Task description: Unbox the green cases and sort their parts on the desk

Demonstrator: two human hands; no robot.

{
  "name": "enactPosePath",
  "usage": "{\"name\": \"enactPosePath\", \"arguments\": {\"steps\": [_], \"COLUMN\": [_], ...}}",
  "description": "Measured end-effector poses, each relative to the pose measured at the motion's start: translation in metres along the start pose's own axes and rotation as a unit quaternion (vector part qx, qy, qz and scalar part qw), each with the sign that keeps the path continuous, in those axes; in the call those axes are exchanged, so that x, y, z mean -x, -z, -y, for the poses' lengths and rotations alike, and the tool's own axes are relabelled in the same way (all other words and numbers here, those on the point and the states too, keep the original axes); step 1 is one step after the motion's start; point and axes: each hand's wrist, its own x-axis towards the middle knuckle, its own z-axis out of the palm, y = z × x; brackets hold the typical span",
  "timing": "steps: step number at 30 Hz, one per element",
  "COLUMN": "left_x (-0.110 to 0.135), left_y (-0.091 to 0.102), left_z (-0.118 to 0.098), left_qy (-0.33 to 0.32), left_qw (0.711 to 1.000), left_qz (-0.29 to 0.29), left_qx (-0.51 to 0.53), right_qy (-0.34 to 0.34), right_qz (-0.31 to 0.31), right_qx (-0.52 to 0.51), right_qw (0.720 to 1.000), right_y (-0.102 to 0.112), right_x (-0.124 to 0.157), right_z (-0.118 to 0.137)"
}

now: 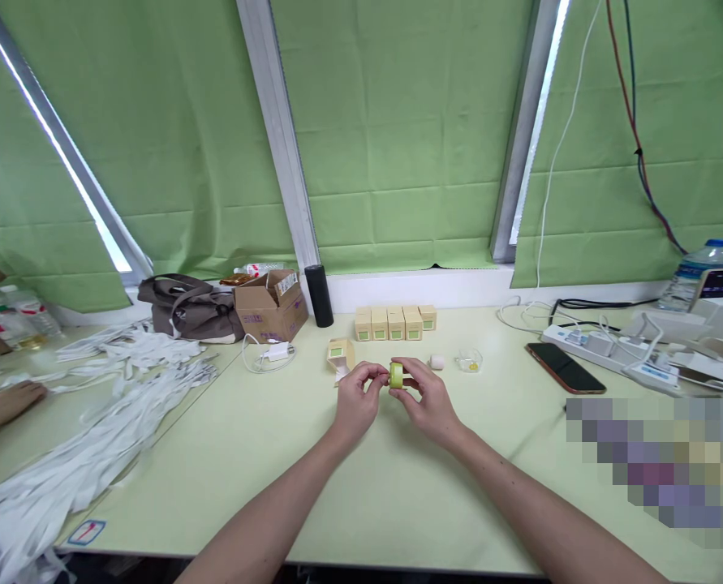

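A: What are your fingers gripping?

B: A small yellow-green round piece [396, 375], held above the middle of the pale green desk [312, 487]. Your right hand [429, 403] clasps it, thumb on the near side and forefinger over the far side. Your left hand [359, 399] has thumb and forefinger closed together, pinching its left side. Any lettering there is too small to read.

A: And just beyond your fingertips?

B: Past your left hand stands an open tan cardboard carton [340, 355] with a green label, its print illegible. Right of the piece is a short pinkish-white cylinder [436, 362], then a clear plastic container [469, 361] with a yellow bit inside. Farther off, a row of small tan cardboard boxes [396, 324] shows you green labels, also too fine to make out.

A: What else carries print near you?

B: Far left, a brown cardboard box [269, 308] with raised flaps has purple printing and a white label, neither legible. At the desk's near left edge you have a blue-bordered white sticker [86, 532] with a red mark.

A: And the outer edges?

B: To your right lies a black-screened phone [565, 367]; to your left, a heap of white fabric-like strips [93, 438], with another person's hand [14, 403] beyond it.
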Motion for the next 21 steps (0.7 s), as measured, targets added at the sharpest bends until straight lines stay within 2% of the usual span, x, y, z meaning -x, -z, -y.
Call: {"name": "enactPosePath", "arguments": {"steps": [9,16,21], "left_x": [0.0,-0.002,-0.003], "left_y": [0.001,-0.003,0.003], "left_z": [-0.001,0.001,0.003], "left_qy": [0.004,0.035,0.009], "left_qw": [1.0,0.998,0.998], "left_qz": [0.004,-0.003,0.019], "left_qx": [0.004,0.053,0.058], "right_qy": [-0.009,-0.04,-0.053], "right_qz": [0.007,0.006,-0.005], "right_qx": [-0.013,-0.046,-0.033], "right_qw": [1.0,0.998,0.998], "right_y": [0.0,0.001,0.001], "right_x": [0.0,-0.004,-0.006], "right_z": [-0.001,0.014,0.015]}}
